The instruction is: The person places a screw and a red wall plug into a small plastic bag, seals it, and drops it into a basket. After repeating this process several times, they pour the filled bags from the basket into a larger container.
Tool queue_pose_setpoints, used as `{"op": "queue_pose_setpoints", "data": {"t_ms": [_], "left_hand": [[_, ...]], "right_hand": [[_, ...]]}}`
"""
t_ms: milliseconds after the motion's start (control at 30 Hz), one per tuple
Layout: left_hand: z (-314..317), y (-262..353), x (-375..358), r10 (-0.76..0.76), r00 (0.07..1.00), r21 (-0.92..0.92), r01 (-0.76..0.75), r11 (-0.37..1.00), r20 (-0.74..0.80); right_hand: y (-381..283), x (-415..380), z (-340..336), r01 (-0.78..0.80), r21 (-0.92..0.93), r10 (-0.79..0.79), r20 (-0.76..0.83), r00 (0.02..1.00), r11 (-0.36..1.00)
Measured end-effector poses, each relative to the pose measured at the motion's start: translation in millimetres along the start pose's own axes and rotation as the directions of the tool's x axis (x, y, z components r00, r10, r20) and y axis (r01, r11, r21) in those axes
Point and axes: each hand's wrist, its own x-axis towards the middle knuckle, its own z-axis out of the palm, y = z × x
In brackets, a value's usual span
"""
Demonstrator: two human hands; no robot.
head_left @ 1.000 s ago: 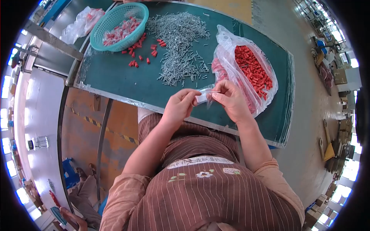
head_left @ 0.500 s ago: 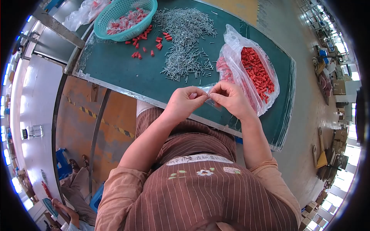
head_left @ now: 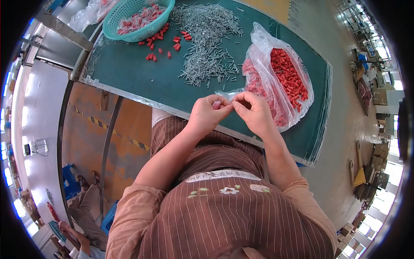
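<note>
My left hand [head_left: 206, 114] is closed over the table's near edge, its fingers pinching a small clear plastic bag [head_left: 217, 104] that shows something pinkish-red inside. Thumb and forefinger of my right hand [head_left: 255, 113] are pressed together at the bag's edge, touching the left fingertips. Most of the bag is hidden by the fingers. Just beyond the right hand lies a large clear bag [head_left: 261, 64], open and full of small red plastic plugs [head_left: 286, 77]. A heap of thin silver screws or nails [head_left: 207, 41] spreads over the green table [head_left: 125, 71] ahead.
A turquoise basket [head_left: 113, 28] at the far left holds small clear packets with red pieces [head_left: 142, 19]. Loose red plugs [head_left: 151, 57] lie near it. A metal frame post [head_left: 82, 64] stands at the table's left end. Another person's hand [head_left: 67, 228] shows at lower left.
My fingertips have come closer together on the small bag, and the pink content shows more in the left hand. The view has shifted slightly.
</note>
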Motion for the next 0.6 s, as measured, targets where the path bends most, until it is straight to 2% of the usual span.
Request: {"op": "queue_pose_setpoints", "data": {"t_ms": [167,267,400,467,600], "left_hand": [[0.1,-3.2,-1.0,-0.032,0.999,-0.043,0.033,0.999,0.013],[0.8,-6.1,-0.3,-0.045,0.998,-0.147,0.05,0.988,0.037],[-1.0,-0.7,-1.4,-0.063,0.997,-0.085,0.066,0.994,0.038],[-1.3,1.5,-2.7,-0.082,0.996,-0.084,0.085,0.993,0.037],[-0.2,-6.8,-1.8,-0.054,0.998,-0.049,0.055,0.997,0.024]], "right_hand": [[8.0,-0.3,0.0,-0.023,0.046,0.022,0.029,0.999,0.999],[10.2,0.6,0.2,-0.039,0.047,0.037,0.031,0.999,0.998],[11.2,-0.2,0.5,-0.068,0.067,0.065,0.037,0.997,0.995],[9.0,-1.5,0.8,-0.034,0.056,0.032,0.037,0.999,0.998],[8.9,-2.0,0.7,-0.035,0.021,0.034,0.025,0.999,0.999]]}}
